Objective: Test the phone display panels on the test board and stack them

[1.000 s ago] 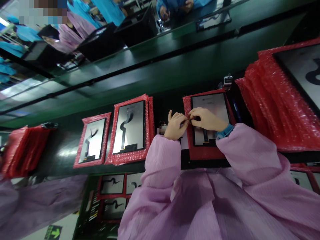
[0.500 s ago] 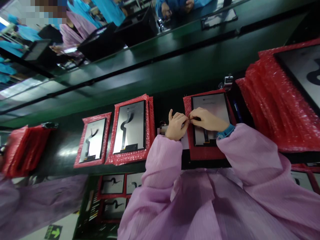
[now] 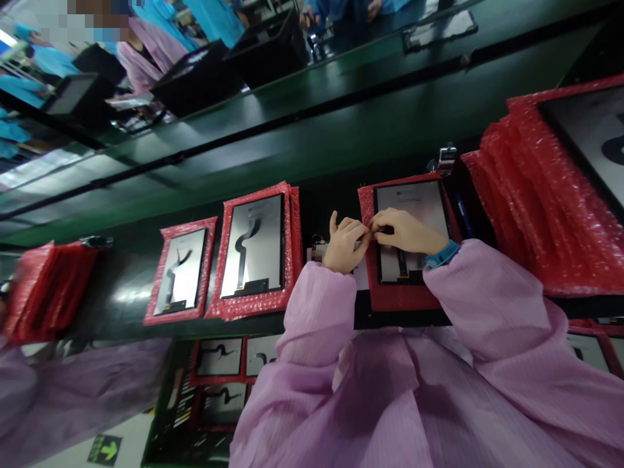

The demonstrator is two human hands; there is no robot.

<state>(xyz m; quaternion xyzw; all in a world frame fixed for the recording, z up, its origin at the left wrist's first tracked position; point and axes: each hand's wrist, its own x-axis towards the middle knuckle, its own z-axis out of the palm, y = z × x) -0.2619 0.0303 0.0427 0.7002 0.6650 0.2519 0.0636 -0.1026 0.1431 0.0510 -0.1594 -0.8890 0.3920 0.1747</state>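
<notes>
My left hand (image 3: 345, 246) and my right hand (image 3: 402, 232) meet fingertip to fingertip over the left edge of a display panel (image 3: 422, 195). Both are pinched; whatever sits between the fingers is hidden or too small to name. The panel is silver-backed with a black border and lies on a red bubble-wrap sheet (image 3: 400, 300). Part of its dark ribbon cable (image 3: 402, 263) shows below my right hand. Under my left wrist, a small piece with a metallic part (image 3: 318, 250) is partly covered.
Left of my hands lie two more display panels (image 3: 267, 240) (image 3: 181, 273) on red bubble wrap. A tall stack of red bubble wrap (image 3: 531, 214) stands at right, beside a blue pen (image 3: 463, 214). Below the bench, a green crate (image 3: 160, 416) holds panels. A co-worker's sleeve (image 3: 97, 390) reaches in at left.
My hands keep nearly the same pinched pose over the panel. Across the bench, a co-worker's hands have shifted slightly.
</notes>
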